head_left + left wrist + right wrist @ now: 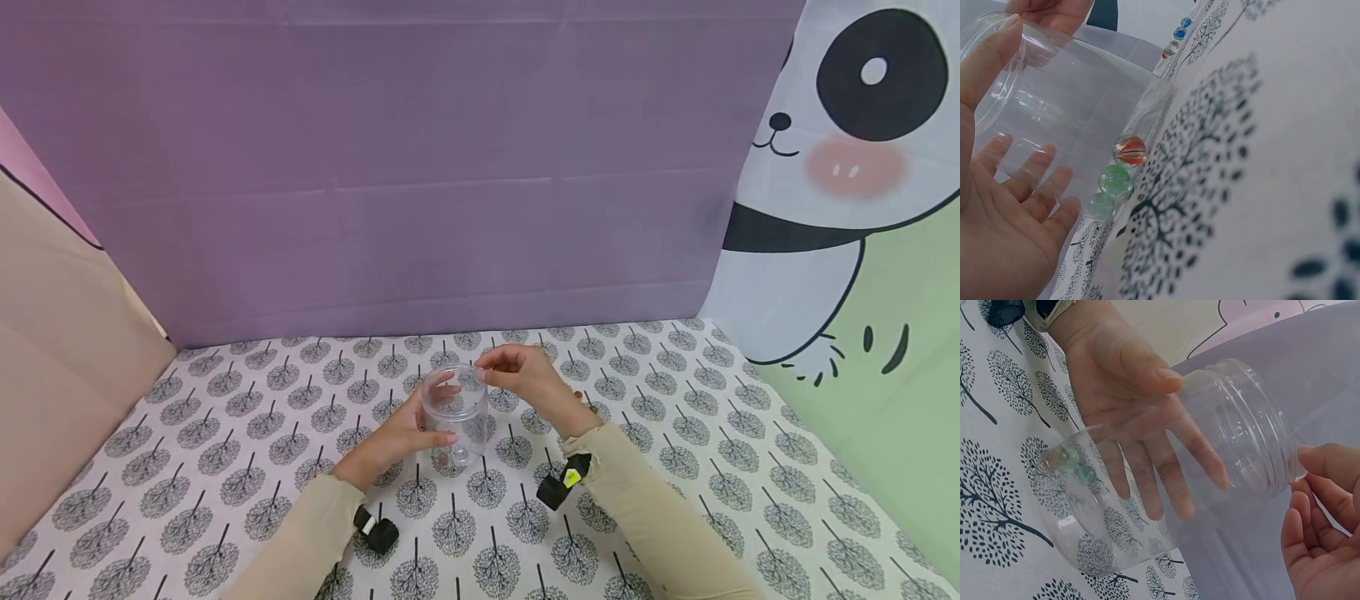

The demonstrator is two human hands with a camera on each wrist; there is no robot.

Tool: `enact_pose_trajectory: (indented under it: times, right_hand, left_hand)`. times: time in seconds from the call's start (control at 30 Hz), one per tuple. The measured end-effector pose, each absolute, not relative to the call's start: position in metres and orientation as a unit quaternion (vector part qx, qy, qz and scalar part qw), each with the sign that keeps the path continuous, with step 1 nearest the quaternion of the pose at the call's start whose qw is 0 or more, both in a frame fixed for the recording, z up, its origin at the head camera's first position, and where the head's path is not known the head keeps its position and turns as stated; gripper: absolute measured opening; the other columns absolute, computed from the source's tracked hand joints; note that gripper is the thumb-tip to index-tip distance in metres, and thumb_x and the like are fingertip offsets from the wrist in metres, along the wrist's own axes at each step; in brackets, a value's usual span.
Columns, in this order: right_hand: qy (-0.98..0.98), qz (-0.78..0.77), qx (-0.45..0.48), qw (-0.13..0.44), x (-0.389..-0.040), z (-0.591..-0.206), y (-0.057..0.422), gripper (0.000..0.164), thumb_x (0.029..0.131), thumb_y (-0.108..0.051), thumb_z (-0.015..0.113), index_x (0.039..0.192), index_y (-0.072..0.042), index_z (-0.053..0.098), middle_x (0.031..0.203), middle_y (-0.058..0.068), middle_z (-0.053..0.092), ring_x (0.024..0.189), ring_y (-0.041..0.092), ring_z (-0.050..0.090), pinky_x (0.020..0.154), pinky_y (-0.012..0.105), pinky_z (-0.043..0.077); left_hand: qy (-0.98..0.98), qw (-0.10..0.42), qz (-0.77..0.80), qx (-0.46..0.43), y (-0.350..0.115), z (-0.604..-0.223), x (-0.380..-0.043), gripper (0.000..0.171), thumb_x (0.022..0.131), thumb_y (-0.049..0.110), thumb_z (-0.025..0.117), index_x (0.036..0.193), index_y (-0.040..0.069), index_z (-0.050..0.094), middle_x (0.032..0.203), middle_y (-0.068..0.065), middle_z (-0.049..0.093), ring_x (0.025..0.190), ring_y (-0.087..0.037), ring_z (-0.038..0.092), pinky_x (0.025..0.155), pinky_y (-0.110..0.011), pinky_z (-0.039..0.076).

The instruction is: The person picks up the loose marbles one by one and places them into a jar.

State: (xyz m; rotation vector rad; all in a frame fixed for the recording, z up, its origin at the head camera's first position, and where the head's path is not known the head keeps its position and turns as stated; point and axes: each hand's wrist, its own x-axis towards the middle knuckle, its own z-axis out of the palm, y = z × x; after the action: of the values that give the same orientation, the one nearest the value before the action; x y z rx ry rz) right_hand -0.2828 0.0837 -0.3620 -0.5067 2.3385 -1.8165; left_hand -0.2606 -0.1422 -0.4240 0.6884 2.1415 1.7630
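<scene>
1. Clear, cylindrical, plastic-looking jar [470,429] with a ridged neck: stood upright on the white cloth printed with black trees [217,457], between the two hands.
2. One orange-streaked glass marble [1130,150] and two green glass marbles [1114,180] lay at its bottom.
3. Left hand [399,432]: thumb and spread fingers were clamped around the jar's side.
4. Right hand [531,377]: fingers were curled, thumb and forefinger close together at the rim; whether they pinched anything could not be told.
5. Blue, clear and orange marbles [1179,34] lay lined up on the cloth, apart from the jar.
</scene>
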Motion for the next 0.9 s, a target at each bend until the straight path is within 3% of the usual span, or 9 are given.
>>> enact_pose_trajectory:
  times: [0.37, 0.5, 0.9]
  right_hand:
    - [0.774, -0.606, -0.166, 0.073, -0.2827, -0.3642, 0.0833, 0.025, 0.082, -0.01, 0.07, 0.105, 0.001, 0.066, 0.085, -0.002, 0.065, 0.083, 0.025, 0.057, 0.07, 0.023, 0.048]
    - [0.768, -0.613, -0.171, 0.069, -0.2816, -0.3644, 0.0844, 0.023, 0.082, -0.011, 0.07, 0.103, -0.002, 0.067, 0.087, -0.002, 0.066, 0.08, 0.019, 0.057, 0.071, 0.024, 0.049]
    - [0.762, -0.621, -0.17, 0.064, -0.2781, -0.3706, 0.0907, 0.02, 0.084, -0.015, 0.07, 0.101, -0.005, 0.068, 0.096, 0.003, 0.069, 0.085, 0.014, 0.062, 0.092, 0.049, 0.049]
  left_hand:
    - [0.745, 0.133, 0.607, 0.241, -0.1412, -0.4245, -0.2601, 0.093, 0.078, 0.013, 0.074, 0.151, 0.022, 0.015, 0.154, -0.012, 0.028, 0.142, -0.036, 0.024, 0.112, -0.06, 0.022]
    - [0.747, 0.132, 0.607, 0.239, -0.1412, -0.4247, -0.2609, 0.094, 0.078, 0.014, 0.074, 0.151, 0.02, 0.015, 0.154, -0.011, 0.029, 0.142, -0.036, 0.024, 0.113, -0.06, 0.019]
    - [0.75, 0.142, 0.605, 0.226, -0.1417, -0.4232, -0.2598, 0.093, 0.079, 0.014, 0.074, 0.15, 0.025, 0.015, 0.154, -0.007, 0.028, 0.142, -0.034, 0.025, 0.111, -0.062, 0.023]
